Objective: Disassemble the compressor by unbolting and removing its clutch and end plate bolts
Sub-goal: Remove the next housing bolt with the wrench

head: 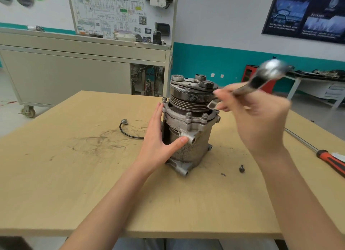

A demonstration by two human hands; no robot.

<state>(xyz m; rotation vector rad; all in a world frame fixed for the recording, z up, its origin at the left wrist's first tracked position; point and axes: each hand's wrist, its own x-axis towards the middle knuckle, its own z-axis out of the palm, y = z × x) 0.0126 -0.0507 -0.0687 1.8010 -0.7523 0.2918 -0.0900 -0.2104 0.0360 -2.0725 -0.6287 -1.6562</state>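
A grey metal compressor (188,137) stands upright on the wooden table (74,175), clutch and pulley (192,92) on top. Several bolts (189,115) stick up from its end plate flange. My left hand (158,137) presses flat against the compressor's left side, thumb on the front of the body. My right hand (257,119) grips a blurred metal wrench (265,76), raised to the right of the pulley; its lower end sits near the flange's right edge. One loose bolt (242,168) lies on the table at front right.
A black wire with a connector (127,128) lies left of the compressor. An orange-handled screwdriver (317,152) lies along the table's right edge. A grey wheeled cabinet (74,72) with a training board stands behind the table.
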